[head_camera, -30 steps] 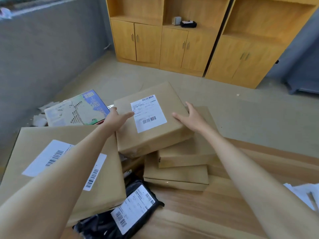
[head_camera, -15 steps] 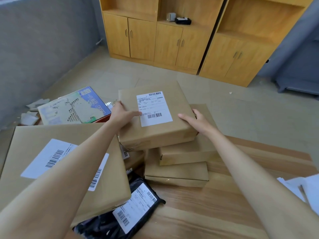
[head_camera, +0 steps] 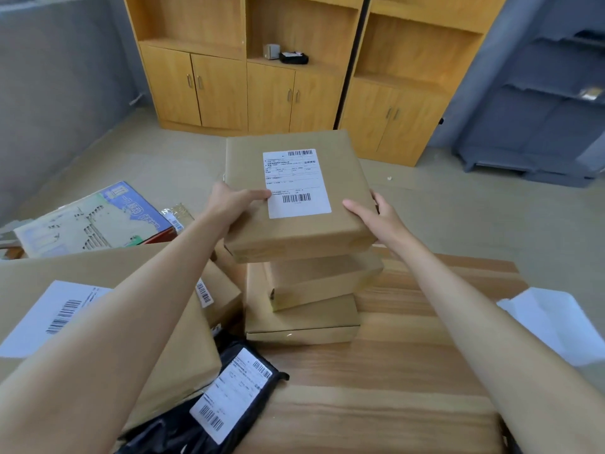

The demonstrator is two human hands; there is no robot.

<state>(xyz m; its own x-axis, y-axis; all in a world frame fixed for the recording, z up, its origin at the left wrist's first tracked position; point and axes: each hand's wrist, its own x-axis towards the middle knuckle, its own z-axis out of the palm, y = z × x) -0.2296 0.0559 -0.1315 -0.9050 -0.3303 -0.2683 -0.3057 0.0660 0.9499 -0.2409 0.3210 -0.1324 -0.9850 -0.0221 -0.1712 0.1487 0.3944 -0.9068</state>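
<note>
Left grip (head_camera: 229, 204) and right grip (head_camera: 379, 217) clasp opposite edges of the cardboard parcel (head_camera: 343, 172), which looks stiff, fairly light, and safest held by those edges.

One view only: we wear a wide-angle camera on the head. It faces forward and tilts down across the bench (head_camera: 409, 388). The box (head_camera: 299, 191) sits near the lens, at frame centre, with the stack of parcels (head_camera: 311, 283) just below it. Farther out we take in the floor (head_camera: 458, 208) and the cabinets (head_camera: 268, 99) opposite. Straight edges bow near the borders.
</note>
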